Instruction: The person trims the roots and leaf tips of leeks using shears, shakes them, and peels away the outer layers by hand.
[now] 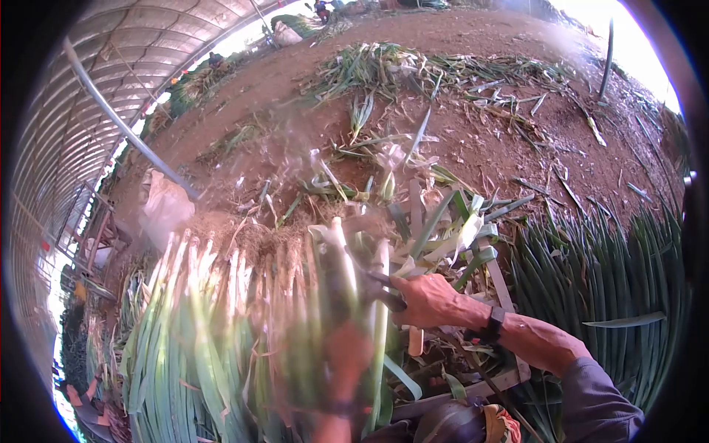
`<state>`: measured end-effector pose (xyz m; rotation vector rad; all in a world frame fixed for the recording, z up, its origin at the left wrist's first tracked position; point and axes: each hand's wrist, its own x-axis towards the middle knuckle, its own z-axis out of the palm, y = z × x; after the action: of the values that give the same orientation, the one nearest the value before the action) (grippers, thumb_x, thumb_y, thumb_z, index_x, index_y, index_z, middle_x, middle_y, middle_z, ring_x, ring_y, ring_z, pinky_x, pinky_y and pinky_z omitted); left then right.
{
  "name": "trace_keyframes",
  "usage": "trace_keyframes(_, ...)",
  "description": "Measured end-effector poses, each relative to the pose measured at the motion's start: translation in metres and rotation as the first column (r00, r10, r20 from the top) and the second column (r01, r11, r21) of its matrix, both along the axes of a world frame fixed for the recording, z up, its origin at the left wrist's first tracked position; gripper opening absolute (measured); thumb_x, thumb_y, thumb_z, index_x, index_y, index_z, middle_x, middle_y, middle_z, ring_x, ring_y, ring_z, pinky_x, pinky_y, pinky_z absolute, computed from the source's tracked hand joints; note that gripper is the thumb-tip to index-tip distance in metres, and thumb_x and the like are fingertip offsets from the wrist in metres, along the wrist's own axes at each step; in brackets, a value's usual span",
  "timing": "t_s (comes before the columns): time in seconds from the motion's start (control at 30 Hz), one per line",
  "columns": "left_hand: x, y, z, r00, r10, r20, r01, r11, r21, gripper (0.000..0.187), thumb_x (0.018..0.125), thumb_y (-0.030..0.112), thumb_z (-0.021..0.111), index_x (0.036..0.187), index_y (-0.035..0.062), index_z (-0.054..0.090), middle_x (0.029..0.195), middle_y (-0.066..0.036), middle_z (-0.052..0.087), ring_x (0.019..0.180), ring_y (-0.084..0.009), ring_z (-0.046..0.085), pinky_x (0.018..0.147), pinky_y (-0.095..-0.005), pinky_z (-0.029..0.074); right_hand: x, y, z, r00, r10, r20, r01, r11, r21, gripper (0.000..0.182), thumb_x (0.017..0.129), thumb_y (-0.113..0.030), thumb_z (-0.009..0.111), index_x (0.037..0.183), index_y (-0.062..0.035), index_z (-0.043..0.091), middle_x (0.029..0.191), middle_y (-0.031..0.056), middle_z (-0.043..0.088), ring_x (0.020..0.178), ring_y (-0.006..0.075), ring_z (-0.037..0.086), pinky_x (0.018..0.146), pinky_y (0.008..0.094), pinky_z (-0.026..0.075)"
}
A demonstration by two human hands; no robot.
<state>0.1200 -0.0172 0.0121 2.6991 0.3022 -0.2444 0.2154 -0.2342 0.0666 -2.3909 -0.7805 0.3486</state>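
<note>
Long green onions with white stems (199,295) lie side by side in a row, their roots pointing away from me. My right hand (425,301) is closed around a dark cutting tool (384,289), whose blades reach toward a pale stem (381,258). Blurred by motion, my left hand (348,351) is over the stems near a thick onion stalk (341,258); its fingers cannot be made out. A dark band is on my right wrist.
Peeled leaves (465,229) are heaped beyond my right hand around a wooden frame (502,284). Dark green onion tops (605,295) stand at the right. A pale sack (164,207) and a metal pole (122,125) are at the left. Part of another person (92,410) shows at lower left.
</note>
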Motion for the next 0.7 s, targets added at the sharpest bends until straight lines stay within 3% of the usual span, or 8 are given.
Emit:
trace_keyframes(0.23, -0.003, 0.0, -0.018, 0.998, -0.005, 0.057, 0.006, 1.0, -0.013, 0.043, 0.086, 0.032, 0.066, 0.112, -0.0028, 0.062, 0.11, -0.032, 0.067, 0.102, -0.0508, 0.063, 0.09, -0.0559, 0.05, 0.013, 0.014, 0.002, 0.999, -0.042, 0.015, 0.042, 0.998, 0.046, 0.075, 0.081, -0.031, 0.071, 0.15, -0.0153, 0.046, 0.07, 0.0169, 0.066, 0.062, 0.0353, 0.066, 0.059, 0.0469, 0.052)
trace_keyframes(0.27, 0.0, 0.002, -0.019, 0.999, 0.0, 0.048, 0.003, 0.998, -0.066, 0.043, 0.087, 0.031, 0.066, 0.112, -0.0033, 0.062, 0.111, -0.032, 0.066, 0.103, -0.0512, 0.063, 0.09, -0.0558, 0.05, 0.015, 0.015, -0.002, 0.999, -0.042, 0.026, 0.041, 0.998, 0.055, 0.074, 0.081, -0.03, 0.07, 0.15, -0.0155, 0.047, 0.069, 0.0165, 0.066, 0.062, 0.035, 0.066, 0.058, 0.0466, 0.052)
trace_keyframes(0.3, 0.001, 0.005, -0.021, 0.999, 0.011, 0.036, -0.006, 0.993, -0.115, 0.043, 0.087, 0.03, 0.065, 0.113, -0.0038, 0.062, 0.112, -0.033, 0.066, 0.104, -0.0515, 0.062, 0.091, -0.0556, 0.05, 0.012, 0.015, 0.0, 0.998, -0.011, 0.069, 0.008, 0.999, 0.04, 0.058, 0.094, -0.033, 0.06, 0.145, -0.0079, 0.049, 0.068, 0.0073, 0.063, 0.051, 0.0232, 0.061, 0.048, 0.0382, 0.051)
trace_keyframes(0.4, 0.007, 0.026, -0.034, 0.996, 0.084, -0.024, -0.088, 0.947, -0.31, 0.044, 0.086, 0.023, 0.064, 0.119, -0.0071, 0.059, 0.115, -0.03, 0.067, 0.11, -0.0424, 0.065, 0.094, -0.0471, 0.051, -0.004, 0.003, 0.018, 0.991, 0.098, 0.093, -0.1, 0.995, 0.016, 0.058, 0.093, -0.031, 0.061, 0.147, -0.0122, 0.049, 0.065, 0.0061, 0.061, 0.049, 0.0229, 0.059, 0.048, 0.0377, 0.051)
trace_keyframes(0.43, 0.011, 0.037, -0.046, 0.995, 0.102, 0.02, -0.086, 0.916, -0.391, 0.046, 0.086, 0.021, 0.064, 0.12, -0.0079, 0.059, 0.114, -0.028, 0.069, 0.11, -0.0389, 0.066, 0.093, -0.0451, 0.051, -0.01, 0.0, 0.028, 0.996, 0.045, -0.076, -0.048, 0.998, -0.035, 0.075, 0.082, -0.036, 0.073, 0.149, -0.0128, 0.048, 0.076, 0.0173, 0.069, 0.069, 0.0361, 0.069, 0.064, 0.0467, 0.053)
trace_keyframes(0.5, 0.008, 0.037, -0.011, 0.977, 0.199, -0.072, -0.2, 0.761, -0.617, 0.047, 0.084, 0.014, 0.067, 0.124, -0.0097, 0.058, 0.11, -0.018, 0.071, 0.104, -0.0225, 0.065, 0.09, -0.0354, 0.051, -0.025, -0.017, 0.026, 0.992, 0.084, -0.095, -0.088, 0.995, -0.038, 0.073, 0.082, -0.037, 0.075, 0.145, -0.0103, 0.052, 0.078, 0.0182, 0.07, 0.071, 0.0368, 0.069, 0.066, 0.0472, 0.054)
trace_keyframes(0.6, 0.001, 0.054, -0.037, 0.987, 0.157, 0.024, -0.062, 0.519, -0.852, 0.048, 0.082, 0.008, 0.068, 0.125, -0.0099, 0.057, 0.109, -0.016, 0.071, 0.098, -0.0198, 0.065, 0.088, -0.033, 0.052, -0.051, -0.032, 0.057, 0.972, 0.1, -0.214, -0.095, 0.995, 0.034, 0.07, 0.081, -0.04, 0.077, 0.139, -0.0059, 0.057, 0.083, 0.02, 0.071, 0.075, 0.0384, 0.07, 0.069, 0.0473, 0.054)
trace_keyframes(0.7, 0.005, 0.045, -0.028, 0.963, 0.247, -0.105, -0.262, 0.782, -0.565, 0.056, 0.079, 0.009, 0.072, 0.131, -0.0049, 0.055, 0.112, -0.018, 0.072, 0.098, -0.0205, 0.069, 0.086, -0.0317, 0.053, -0.074, -0.045, 0.066, 0.948, 0.166, -0.271, -0.154, 0.986, 0.066, 0.07, 0.082, -0.043, 0.078, 0.136, -0.0028, 0.058, 0.087, 0.0222, 0.072, 0.079, 0.0395, 0.071, 0.072, 0.0464, 0.055)
